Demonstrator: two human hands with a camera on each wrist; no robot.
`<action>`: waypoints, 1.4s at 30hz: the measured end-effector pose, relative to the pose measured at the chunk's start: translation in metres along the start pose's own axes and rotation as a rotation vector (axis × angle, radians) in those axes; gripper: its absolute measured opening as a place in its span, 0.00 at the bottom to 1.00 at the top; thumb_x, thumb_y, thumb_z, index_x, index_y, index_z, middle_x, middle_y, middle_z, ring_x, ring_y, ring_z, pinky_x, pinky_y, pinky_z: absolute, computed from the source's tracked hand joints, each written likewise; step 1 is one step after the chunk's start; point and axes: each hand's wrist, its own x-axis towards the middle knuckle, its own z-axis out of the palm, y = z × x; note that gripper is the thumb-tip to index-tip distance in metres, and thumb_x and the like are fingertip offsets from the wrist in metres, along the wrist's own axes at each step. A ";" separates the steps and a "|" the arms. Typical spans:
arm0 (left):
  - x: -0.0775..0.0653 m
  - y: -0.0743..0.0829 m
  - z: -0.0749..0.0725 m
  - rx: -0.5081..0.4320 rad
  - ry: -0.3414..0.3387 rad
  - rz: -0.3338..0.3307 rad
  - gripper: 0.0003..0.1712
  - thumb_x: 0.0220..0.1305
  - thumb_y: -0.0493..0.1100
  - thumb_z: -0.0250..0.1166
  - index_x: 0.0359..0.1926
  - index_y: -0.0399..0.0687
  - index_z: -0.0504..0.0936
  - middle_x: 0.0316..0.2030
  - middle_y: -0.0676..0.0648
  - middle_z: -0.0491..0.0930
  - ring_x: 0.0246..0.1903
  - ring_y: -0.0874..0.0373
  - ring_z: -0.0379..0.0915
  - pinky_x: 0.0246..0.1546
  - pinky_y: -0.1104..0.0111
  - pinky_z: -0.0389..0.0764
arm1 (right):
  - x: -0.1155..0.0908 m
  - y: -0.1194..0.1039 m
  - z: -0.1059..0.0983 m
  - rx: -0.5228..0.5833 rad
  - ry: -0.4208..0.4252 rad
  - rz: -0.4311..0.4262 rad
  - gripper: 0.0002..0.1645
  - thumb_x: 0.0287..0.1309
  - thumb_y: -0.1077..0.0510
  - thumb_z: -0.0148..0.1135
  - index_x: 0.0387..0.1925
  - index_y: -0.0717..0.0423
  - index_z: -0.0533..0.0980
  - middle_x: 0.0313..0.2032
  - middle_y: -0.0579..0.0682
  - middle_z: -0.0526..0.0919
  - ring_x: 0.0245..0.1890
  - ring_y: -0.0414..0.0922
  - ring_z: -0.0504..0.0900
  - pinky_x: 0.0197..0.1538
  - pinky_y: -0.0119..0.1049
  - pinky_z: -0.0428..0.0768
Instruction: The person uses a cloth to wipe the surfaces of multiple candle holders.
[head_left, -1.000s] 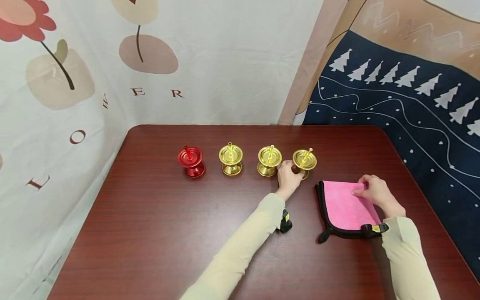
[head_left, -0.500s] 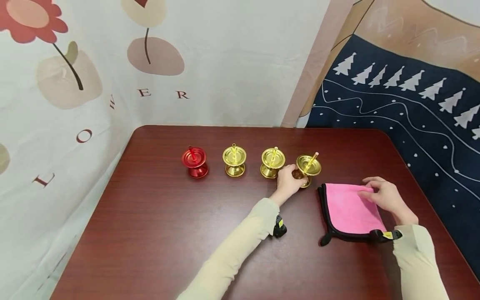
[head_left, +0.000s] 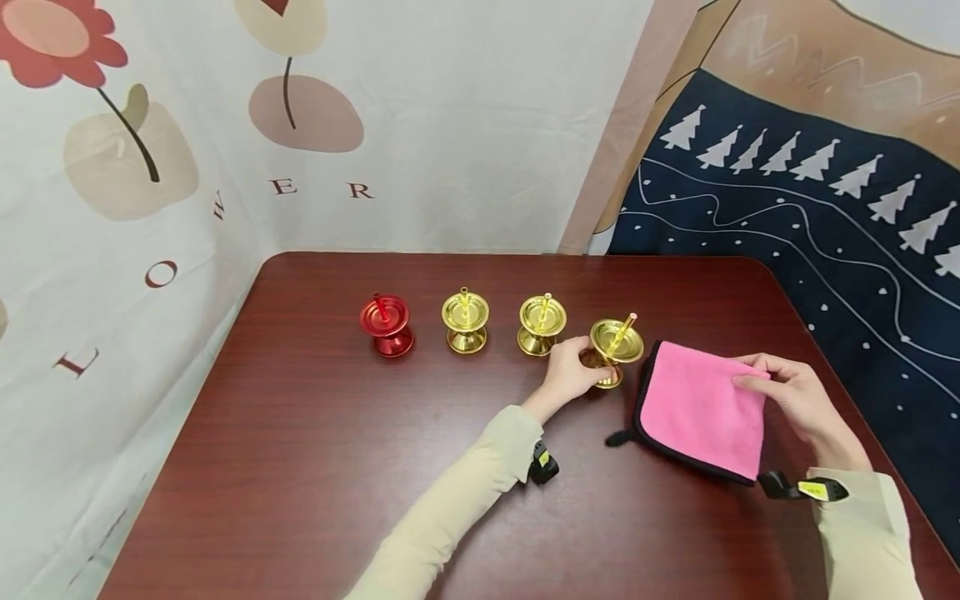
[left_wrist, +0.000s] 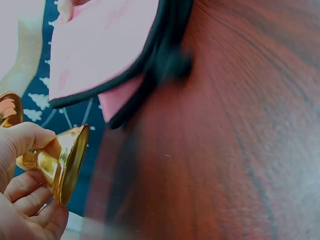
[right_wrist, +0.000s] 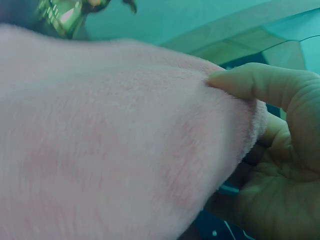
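Note:
At the right end of a row of candle holders, my left hand grips a gold candle holder by its narrow stem. In the left wrist view the thumb and fingers wrap the stem, and the flared base shows its rim tilted off the table. My right hand pinches the far right corner of a folded pink cloth with black edging. The cloth hangs at a slant close to the gold holder. In the right wrist view the thumb lies on the fluffy fabric, with the fingers behind it.
Left of the held one, two more gold candle holders and a red candle holder stand in a row on the brown table. Printed curtains hang behind the table and along its right side.
My left hand has drawn the gold candle holder toward the front, away from the row. My right hand has taken the cloth's corner and raised and turned the cloth toward the holder.

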 end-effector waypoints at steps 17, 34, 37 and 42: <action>-0.016 0.035 -0.052 -0.148 -0.043 0.002 0.18 0.41 0.42 0.77 0.35 0.42 0.82 0.30 0.49 0.82 0.29 0.67 0.72 0.29 0.80 0.70 | -0.001 -0.062 0.040 0.233 0.488 0.132 0.06 0.53 0.61 0.66 0.23 0.48 0.81 0.14 0.40 0.79 0.13 0.33 0.71 0.16 0.24 0.68; -0.028 0.043 -0.106 -0.050 -0.023 0.045 0.15 0.40 0.38 0.74 0.33 0.42 0.81 0.28 0.49 0.81 0.29 0.63 0.72 0.30 0.77 0.71 | -0.005 -0.105 0.076 0.566 0.220 0.051 0.12 0.57 0.70 0.59 0.36 0.55 0.84 0.27 0.45 0.84 0.25 0.37 0.79 0.26 0.27 0.78; -0.031 0.044 -0.111 -0.031 -0.022 0.045 0.15 0.40 0.38 0.74 0.33 0.42 0.80 0.29 0.49 0.81 0.29 0.62 0.72 0.30 0.76 0.71 | -0.003 -0.114 0.090 0.533 0.268 0.046 0.10 0.54 0.69 0.62 0.35 0.54 0.85 0.24 0.45 0.83 0.23 0.37 0.78 0.25 0.26 0.77; -0.037 0.047 -0.119 0.045 0.003 0.069 0.16 0.39 0.40 0.75 0.33 0.44 0.80 0.29 0.50 0.80 0.31 0.59 0.71 0.32 0.74 0.70 | 0.003 -0.125 0.110 0.538 0.229 0.070 0.10 0.54 0.67 0.63 0.34 0.52 0.85 0.26 0.45 0.84 0.24 0.37 0.79 0.27 0.27 0.78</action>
